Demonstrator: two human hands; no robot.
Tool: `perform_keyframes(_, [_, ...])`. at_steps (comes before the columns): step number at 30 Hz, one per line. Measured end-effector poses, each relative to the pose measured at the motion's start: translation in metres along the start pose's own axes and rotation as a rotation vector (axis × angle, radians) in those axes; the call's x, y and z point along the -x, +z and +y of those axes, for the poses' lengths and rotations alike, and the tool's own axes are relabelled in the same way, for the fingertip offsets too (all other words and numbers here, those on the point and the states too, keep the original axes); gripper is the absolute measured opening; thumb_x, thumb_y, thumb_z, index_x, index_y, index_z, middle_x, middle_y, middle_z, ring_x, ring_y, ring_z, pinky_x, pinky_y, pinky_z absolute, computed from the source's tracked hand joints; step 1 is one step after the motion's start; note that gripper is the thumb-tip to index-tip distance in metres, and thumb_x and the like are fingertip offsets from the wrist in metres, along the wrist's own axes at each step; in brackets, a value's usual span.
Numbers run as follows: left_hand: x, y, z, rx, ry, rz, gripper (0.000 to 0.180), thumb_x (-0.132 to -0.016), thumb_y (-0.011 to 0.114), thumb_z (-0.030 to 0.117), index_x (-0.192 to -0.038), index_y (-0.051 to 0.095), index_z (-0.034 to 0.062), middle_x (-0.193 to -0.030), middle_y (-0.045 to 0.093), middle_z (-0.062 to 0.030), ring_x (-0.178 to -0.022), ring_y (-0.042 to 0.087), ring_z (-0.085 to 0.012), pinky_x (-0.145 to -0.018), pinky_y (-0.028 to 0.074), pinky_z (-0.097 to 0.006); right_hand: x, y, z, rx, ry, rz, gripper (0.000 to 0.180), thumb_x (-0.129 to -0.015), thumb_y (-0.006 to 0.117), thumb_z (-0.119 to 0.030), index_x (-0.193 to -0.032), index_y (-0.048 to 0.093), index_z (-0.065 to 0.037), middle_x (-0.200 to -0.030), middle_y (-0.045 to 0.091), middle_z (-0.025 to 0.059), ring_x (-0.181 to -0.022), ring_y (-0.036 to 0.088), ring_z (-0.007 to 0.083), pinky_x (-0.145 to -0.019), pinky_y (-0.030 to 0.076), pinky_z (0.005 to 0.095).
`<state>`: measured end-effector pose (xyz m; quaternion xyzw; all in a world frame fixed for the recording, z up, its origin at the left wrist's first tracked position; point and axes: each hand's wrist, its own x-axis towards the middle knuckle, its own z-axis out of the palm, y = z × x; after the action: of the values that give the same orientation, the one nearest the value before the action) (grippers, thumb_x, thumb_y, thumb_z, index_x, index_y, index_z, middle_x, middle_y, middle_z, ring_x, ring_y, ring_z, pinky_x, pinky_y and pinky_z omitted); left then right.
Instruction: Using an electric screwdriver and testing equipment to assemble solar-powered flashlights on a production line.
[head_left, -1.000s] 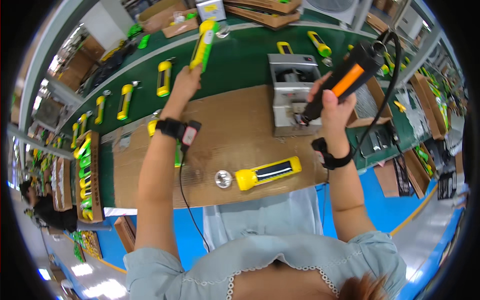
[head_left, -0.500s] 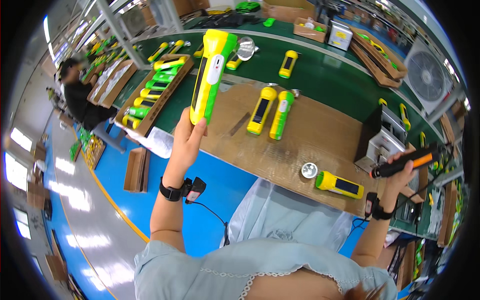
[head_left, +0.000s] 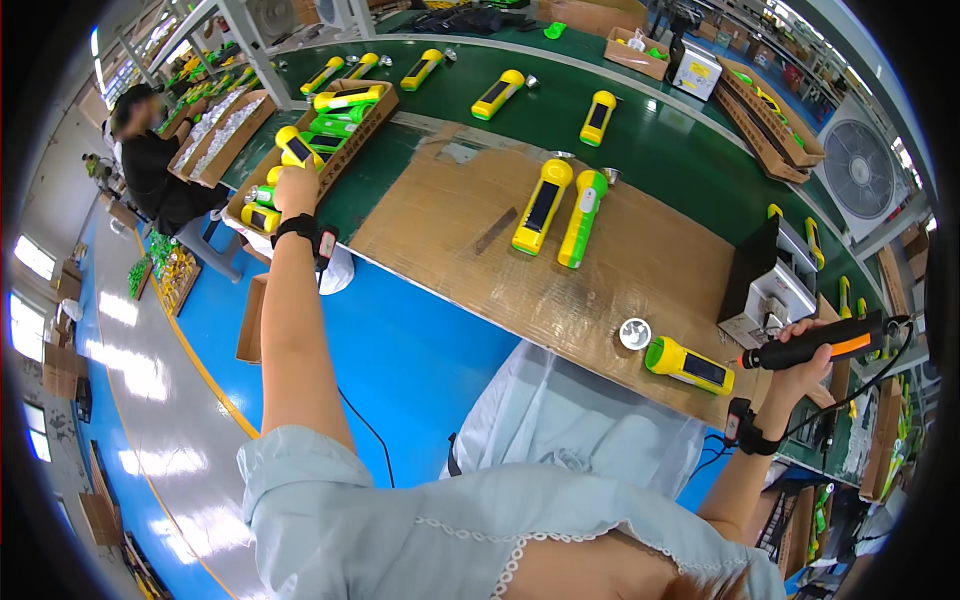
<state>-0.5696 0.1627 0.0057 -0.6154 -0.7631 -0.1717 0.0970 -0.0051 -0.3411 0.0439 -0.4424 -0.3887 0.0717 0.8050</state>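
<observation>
My left hand (head_left: pixel 297 190) reaches out to the far left, closed on a yellow-and-green flashlight (head_left: pixel 297 147) above a cardboard box (head_left: pixel 362 137) of similar flashlights. At the right, my right hand (head_left: pixel 806 370) grips a black electric screwdriver (head_left: pixel 815 345) with an orange stripe, its tip pointing left. Near that tip lies another flashlight (head_left: pixel 690 366), with a round silver reflector (head_left: pixel 635 334) beside its green head. Two more flashlights, one yellow (head_left: pixel 543 208) and one green and yellow (head_left: pixel 580 225), rest side by side on the cardboard sheet (head_left: pixel 450 235).
A metal box-shaped device (head_left: pixel 765 285) stands near my right hand. Several flashlights lie along the green conveyor (head_left: pixel 660 150) behind the sheet. At the left a person in dark clothes (head_left: pixel 155 165) works beside a box of clear parts (head_left: pixel 222 145). A cable trails from the screwdriver.
My left hand has swung left and away with the flashlight, from above the cardboard sheet to the box. My right hand still grips the screwdriver in nearly the same place.
</observation>
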Motion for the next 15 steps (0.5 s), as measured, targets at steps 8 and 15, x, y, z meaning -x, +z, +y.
perform_keyframes(8, [0.221, -0.064, 0.151, 0.698, 0.722, -0.195, 0.015, -0.077, 0.062, 0.015, -0.086, 0.057, 0.0033, -0.073, 0.057, -0.0124, -0.070, 0.057, -0.0319, -0.063, 0.047, -0.041, 0.009, 0.035, -0.006, -0.108, 0.075, 0.083, 0.056, -0.077, 0.067, -0.049, -0.104, 0.047, -0.004, -0.080, 0.053, 0.0088, -0.071, 0.054, 0.0197, -0.063, 0.048, 0.0333])
perform_keyframes(15, [0.411, -0.110, 0.250, 1.140, 1.251, -0.318, 0.039, -0.065, 0.074, 0.016, -0.098, 0.056, 0.0050, -0.100, 0.054, -0.0140, -0.095, 0.051, -0.0328, -0.083, 0.040, -0.041, 0.017, 0.056, -0.007, 0.011, 0.109, -0.080, 0.068, -0.074, 0.055, -0.070, -0.103, 0.043, -0.010, -0.078, 0.052, 0.0073, -0.067, 0.053, 0.0210, -0.066, 0.046, 0.0363])
